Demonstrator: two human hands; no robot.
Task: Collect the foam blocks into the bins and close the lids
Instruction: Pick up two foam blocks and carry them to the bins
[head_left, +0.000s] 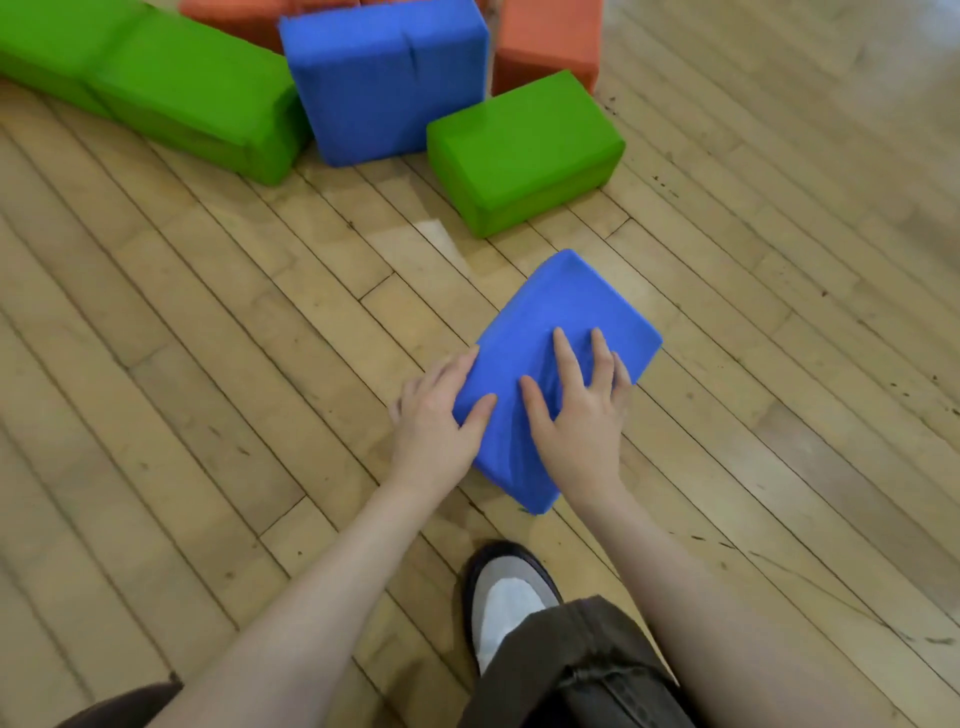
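Both the left hand (434, 415) and right hand (582, 410) grip a small blue foam block (566, 312) over the wooden floor (208, 364), while green, blue and orange blocks lie uncollected beyond; no bins show.

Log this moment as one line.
phase: pickup | hands: left hand and right hand both grip small blue block | bins: not in view | left on floor: green block

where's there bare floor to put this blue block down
Bare wood floor lies left of the left hand, below the long green blocks. More lies right of the held blue block, past the small green block. The top is crowded with blue and orange blocks.
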